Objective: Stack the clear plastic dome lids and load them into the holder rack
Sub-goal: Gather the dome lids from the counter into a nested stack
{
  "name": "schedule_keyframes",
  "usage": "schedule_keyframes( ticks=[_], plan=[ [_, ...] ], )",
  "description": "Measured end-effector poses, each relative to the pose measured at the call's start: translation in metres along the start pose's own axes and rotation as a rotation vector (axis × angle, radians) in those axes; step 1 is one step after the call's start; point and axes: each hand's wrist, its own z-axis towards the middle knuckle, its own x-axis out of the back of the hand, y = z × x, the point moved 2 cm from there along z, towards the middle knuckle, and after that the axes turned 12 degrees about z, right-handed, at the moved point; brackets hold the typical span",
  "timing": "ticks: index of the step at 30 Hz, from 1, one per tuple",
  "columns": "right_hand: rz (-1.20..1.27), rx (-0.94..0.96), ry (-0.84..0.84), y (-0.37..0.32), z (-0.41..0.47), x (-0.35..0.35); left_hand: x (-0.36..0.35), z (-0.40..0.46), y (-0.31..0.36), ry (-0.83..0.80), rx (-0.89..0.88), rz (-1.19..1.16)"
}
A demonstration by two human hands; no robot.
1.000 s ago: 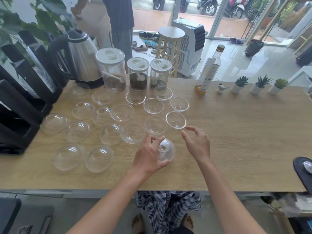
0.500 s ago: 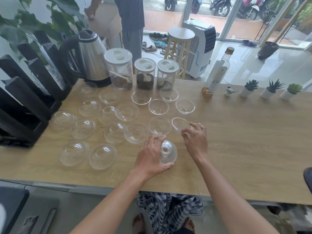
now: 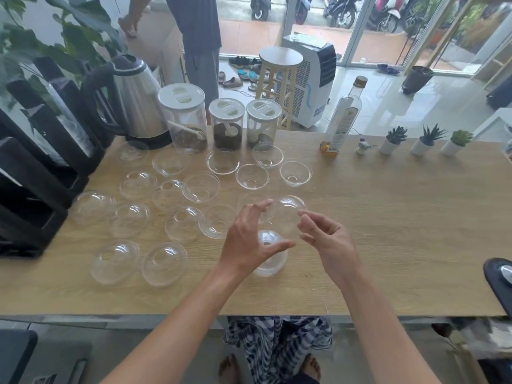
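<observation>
Right hand (image 3: 329,239) pinches a lid (image 3: 288,214) over the stack (image 3: 270,261); left hand (image 3: 246,245), fingers loose, seemingly steadies it. Best lowered squarely.

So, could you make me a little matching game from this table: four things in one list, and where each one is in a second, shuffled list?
Things:
1. kettle
2. bottle
3. holder rack
4. lifted lid

Places:
A. pinched in the right hand, off the table
B. far left end of the table
C. back row, right of the three jars
D. back left, beside the tallest jar

Pairs: 1-D, 2-C, 3-B, 4-A
</observation>
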Motion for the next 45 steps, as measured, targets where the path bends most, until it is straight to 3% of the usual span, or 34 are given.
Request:
schedule_keyframes(
  ticks=[8,14,17,19,22,24,30,35,38,41,45],
  plan=[
    [-0.349,-0.235,0.190,0.044,0.004,0.013,-0.015,-0.028,-0.023,-0.199,0.101,0.190],
    [-0.296,-0.355,0.077,0.071,0.003,-0.003,-0.019,-0.044,-0.035,-0.254,0.166,0.177],
    [-0.388,-0.360,0.032,0.079,0.005,-0.012,-0.013,-0.053,-0.046,-0.242,0.209,0.164],
    [-0.569,-0.218,0.036,0.078,0.011,-0.018,-0.007,-0.059,-0.055,-0.227,0.238,0.145],
    [-0.885,0.229,0.062,0.070,0.026,-0.031,0.001,-0.065,-0.063,-0.223,0.272,0.123],
    [-1.077,0.400,0.017,0.071,0.042,-0.039,0.005,-0.065,-0.064,-0.233,0.274,0.144],
    [-1.394,0.368,-0.069,0.080,0.079,-0.050,0.015,-0.067,-0.063,-0.247,0.242,0.213],
    [-1.229,0.474,0.042,0.075,0.068,-0.047,0.029,-0.069,-0.066,-0.220,0.261,0.198],
    [-0.924,0.510,0.104,0.057,0.043,-0.051,0.046,-0.071,-0.073,-0.147,0.280,0.174],
    [-0.495,0.305,0.129,0.032,0.014,-0.059,0.064,-0.075,-0.088,-0.035,0.316,0.239],
    [0.063,-0.032,-0.034,0.029,-0.012,-0.064,0.081,-0.083,-0.117,0.056,0.411,0.473]
  ],
)
